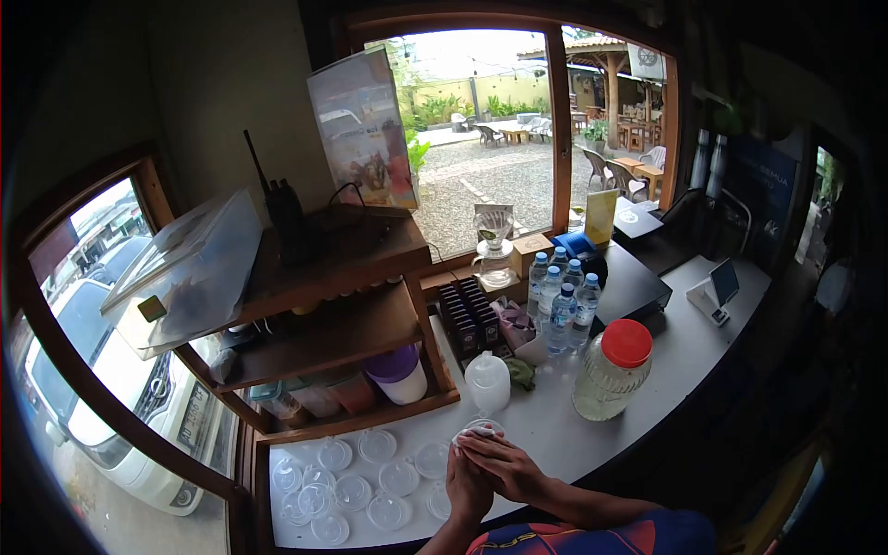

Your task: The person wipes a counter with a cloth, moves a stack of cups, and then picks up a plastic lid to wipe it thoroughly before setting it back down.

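Observation:
My left hand (468,483) and my right hand (504,462) are together above the white counter (555,444), low in the middle of the view. Between their fingers is a clear lid with something white, perhaps a tissue, against it (481,428). The fingers of both hands are closed around it. Several clear round plastic lids (352,493) lie spread on the counter to the left of my hands. Just beyond my hands stands a translucent white bottle (488,382).
A large jar with a red lid (612,370) stands to the right. Behind are several water bottles (561,319), a dark box rack (469,319) and a glass coffee maker (495,259). Wooden shelves (324,342) rise at the left. A tablet stand (714,292) sits far right.

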Action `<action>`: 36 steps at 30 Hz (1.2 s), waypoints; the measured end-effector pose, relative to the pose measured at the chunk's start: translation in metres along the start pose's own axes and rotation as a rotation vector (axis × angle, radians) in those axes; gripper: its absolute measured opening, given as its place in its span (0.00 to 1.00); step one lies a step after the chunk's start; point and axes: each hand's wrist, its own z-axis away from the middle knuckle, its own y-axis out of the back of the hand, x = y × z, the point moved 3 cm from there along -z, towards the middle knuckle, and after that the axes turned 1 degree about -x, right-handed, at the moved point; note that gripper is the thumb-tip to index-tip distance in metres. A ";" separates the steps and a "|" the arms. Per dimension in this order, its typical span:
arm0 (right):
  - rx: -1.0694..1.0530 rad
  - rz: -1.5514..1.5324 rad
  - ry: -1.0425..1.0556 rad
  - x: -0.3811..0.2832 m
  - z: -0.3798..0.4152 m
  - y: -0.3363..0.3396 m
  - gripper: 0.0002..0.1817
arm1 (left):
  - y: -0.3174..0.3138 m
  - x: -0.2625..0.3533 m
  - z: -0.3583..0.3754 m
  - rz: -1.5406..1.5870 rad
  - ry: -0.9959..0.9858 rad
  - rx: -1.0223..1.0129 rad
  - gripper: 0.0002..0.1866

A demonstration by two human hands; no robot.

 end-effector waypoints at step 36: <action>-0.457 -0.168 0.060 0.138 0.168 0.147 0.37 | -0.232 -0.026 0.034 1.015 0.633 0.510 0.20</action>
